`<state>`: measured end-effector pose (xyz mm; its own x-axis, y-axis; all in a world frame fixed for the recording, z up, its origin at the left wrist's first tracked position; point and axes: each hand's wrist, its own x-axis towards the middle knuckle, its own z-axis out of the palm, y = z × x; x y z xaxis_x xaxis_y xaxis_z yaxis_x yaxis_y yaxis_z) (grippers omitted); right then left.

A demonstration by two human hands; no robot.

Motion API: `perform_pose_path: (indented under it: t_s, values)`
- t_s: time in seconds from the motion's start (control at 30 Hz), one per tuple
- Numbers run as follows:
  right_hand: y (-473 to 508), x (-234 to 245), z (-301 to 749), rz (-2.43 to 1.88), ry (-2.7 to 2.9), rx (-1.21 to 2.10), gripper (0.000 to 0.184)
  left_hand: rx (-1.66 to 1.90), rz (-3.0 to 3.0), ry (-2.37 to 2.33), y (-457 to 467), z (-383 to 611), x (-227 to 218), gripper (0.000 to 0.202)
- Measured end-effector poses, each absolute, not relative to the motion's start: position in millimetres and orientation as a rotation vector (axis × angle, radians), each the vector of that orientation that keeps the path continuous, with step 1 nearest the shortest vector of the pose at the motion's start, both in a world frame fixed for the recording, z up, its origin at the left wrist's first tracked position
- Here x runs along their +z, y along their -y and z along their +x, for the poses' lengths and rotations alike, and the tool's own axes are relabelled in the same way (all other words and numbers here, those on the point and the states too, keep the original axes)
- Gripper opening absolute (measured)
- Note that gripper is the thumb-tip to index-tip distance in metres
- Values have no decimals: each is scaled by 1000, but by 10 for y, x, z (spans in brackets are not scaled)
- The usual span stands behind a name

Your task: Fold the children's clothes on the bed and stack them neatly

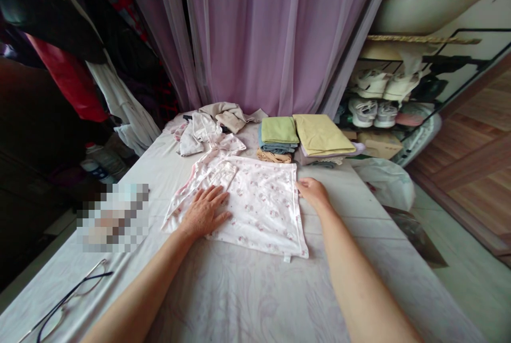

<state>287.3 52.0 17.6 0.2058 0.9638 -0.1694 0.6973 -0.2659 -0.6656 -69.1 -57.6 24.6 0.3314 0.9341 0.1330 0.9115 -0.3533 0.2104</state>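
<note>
We press the white pink-printed garment (261, 199) flat at the frame's centre, our left hand (205, 212) open with fingers spread on it, our right hand (313, 194) resting fingertips on its right edge, gripping nothing.

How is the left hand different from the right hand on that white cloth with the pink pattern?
The left hand lies on the white cloth with a pink print, while the right hand sits at the cloth's top right corner. The left hand's fingers are spread apart; the right hand's are held together. The left hand is over the cloth; the right hand is mostly beside it. Both hands are bare and touch the same cloth.
</note>
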Motion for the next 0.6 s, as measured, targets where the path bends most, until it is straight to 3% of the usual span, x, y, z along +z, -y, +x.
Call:
perform_pose_path:
  t_s: [0.13, 0.6]
  values:
    - [-371, 110, 2914, -1940, 1594, 904, 27, 361, 2487, -1729, 569, -694, 238, 61]
    - [-161, 104, 2846, -1763, 1684, 893, 25, 357, 2481, -1744, 561, -695, 235, 58]
